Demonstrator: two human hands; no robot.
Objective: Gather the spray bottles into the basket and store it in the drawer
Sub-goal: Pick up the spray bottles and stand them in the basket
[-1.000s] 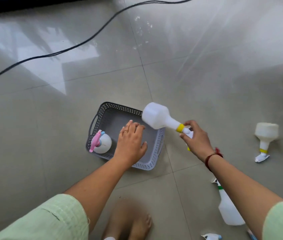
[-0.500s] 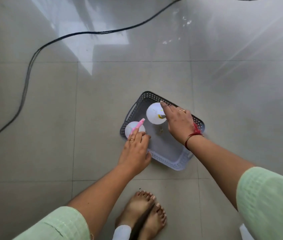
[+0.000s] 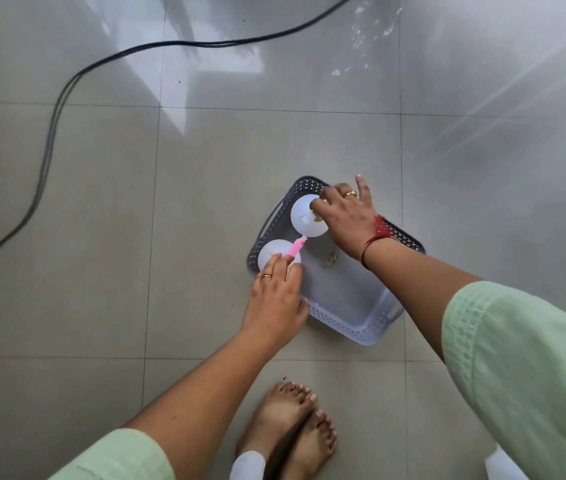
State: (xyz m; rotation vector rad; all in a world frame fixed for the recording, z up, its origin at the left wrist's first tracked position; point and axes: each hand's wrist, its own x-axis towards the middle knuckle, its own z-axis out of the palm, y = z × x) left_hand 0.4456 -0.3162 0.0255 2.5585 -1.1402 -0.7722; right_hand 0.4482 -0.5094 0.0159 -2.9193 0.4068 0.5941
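Observation:
A grey perforated basket [image 3: 354,325] sits on the tiled floor in front of me. Two white spray bottles stand upright in its far left end. The nearer one [image 3: 269,252] has a pink trigger, and the fingers of my left hand [image 3: 274,299] curl over its shoulder beside the trigger. The farther bottle [image 3: 300,213] shows a bit of yellow at its neck. My right hand [image 3: 344,221] grips its spray head from above, with one finger sticking up. The rest of the basket's floor is bare apart from a small yellowish speck.
A black cable [image 3: 49,133] snakes across the floor at the upper left. My bare feet [image 3: 292,420] stand just below the basket. A white bottle-like object [image 3: 247,464] lies at the bottom edge, and another white shape [image 3: 503,467] at the bottom right corner.
My right hand has carried the yellow-necked bottle from mid-air into the basket and stood it upright. My left hand has shifted from the basket's floor onto the pink-trigger bottle. The view swung left.

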